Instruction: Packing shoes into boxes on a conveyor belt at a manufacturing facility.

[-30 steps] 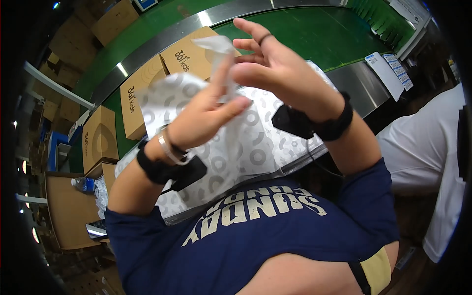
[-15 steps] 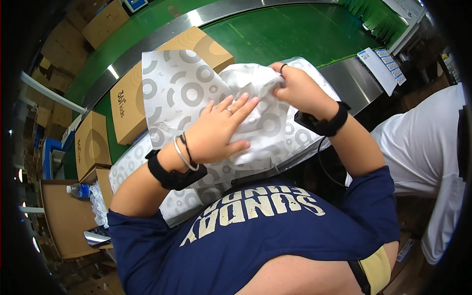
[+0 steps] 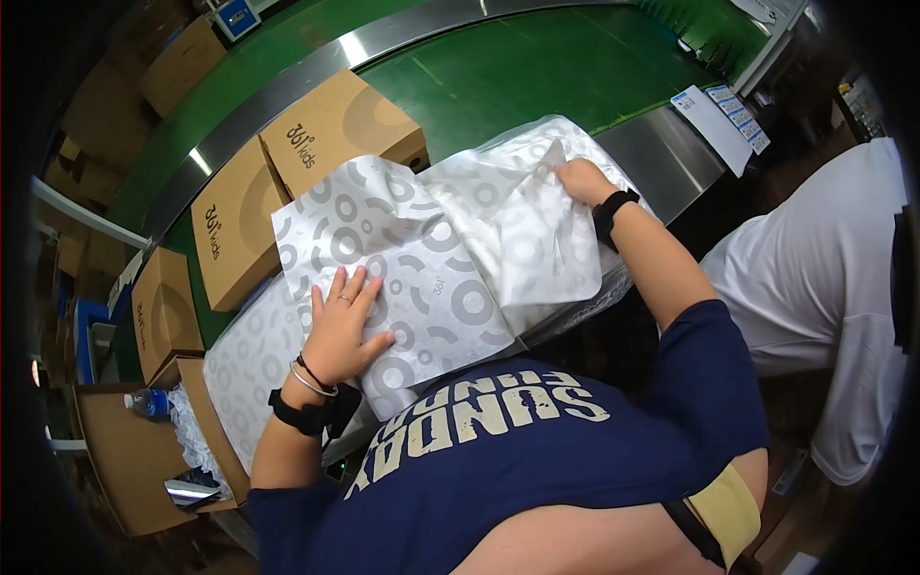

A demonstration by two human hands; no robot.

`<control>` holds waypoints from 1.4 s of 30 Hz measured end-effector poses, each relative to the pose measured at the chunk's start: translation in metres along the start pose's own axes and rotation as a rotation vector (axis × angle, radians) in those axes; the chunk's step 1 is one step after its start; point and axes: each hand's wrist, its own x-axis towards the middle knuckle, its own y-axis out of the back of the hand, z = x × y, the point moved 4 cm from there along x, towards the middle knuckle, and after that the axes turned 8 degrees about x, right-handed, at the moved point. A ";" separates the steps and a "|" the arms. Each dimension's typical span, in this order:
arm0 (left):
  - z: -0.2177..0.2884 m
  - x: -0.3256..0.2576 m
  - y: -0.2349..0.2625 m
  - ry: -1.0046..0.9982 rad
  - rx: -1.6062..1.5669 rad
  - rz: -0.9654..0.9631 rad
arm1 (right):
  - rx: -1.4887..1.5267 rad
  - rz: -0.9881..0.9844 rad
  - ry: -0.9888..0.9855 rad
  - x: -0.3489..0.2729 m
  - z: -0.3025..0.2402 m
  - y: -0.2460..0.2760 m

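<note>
A creased sheet of white wrapping paper with grey rings lies over a stack of the same patterned paper. My left hand rests flat on the sheet's left part, fingers spread. At the right, my right hand pinches the bunched upper edge of the crumpled paper. This part folds over itself, its plainer white side partly showing. Whether anything lies under the folds cannot be seen. Each wrist wears a black strap with a small device.
Brown cardboard boxes stand beyond the paper on the green conveyor, more at the left. An open carton at lower left holds crumpled paper and a bottle. Label sheets lie far right, near a person in white.
My hands have moved apart, the left toward the lower left and the right slightly rightward and down. The bunched paper between them is now spread flatter.
</note>
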 end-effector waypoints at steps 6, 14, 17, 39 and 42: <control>0.002 0.002 -0.001 0.021 -0.033 0.046 | -0.608 0.122 0.112 0.027 -0.002 -0.003; 0.000 0.005 -0.002 0.020 -0.064 0.095 | -0.330 0.074 0.467 0.032 -0.040 -0.017; 0.001 0.005 -0.002 0.021 -0.069 0.100 | -0.485 0.187 0.507 0.044 -0.029 -0.025; 0.003 0.004 -0.002 0.027 -0.073 0.148 | -0.249 0.182 -0.091 0.070 -0.017 0.002; 0.000 0.001 -0.004 0.042 -0.058 0.106 | -0.577 -0.055 0.151 0.068 -0.025 0.000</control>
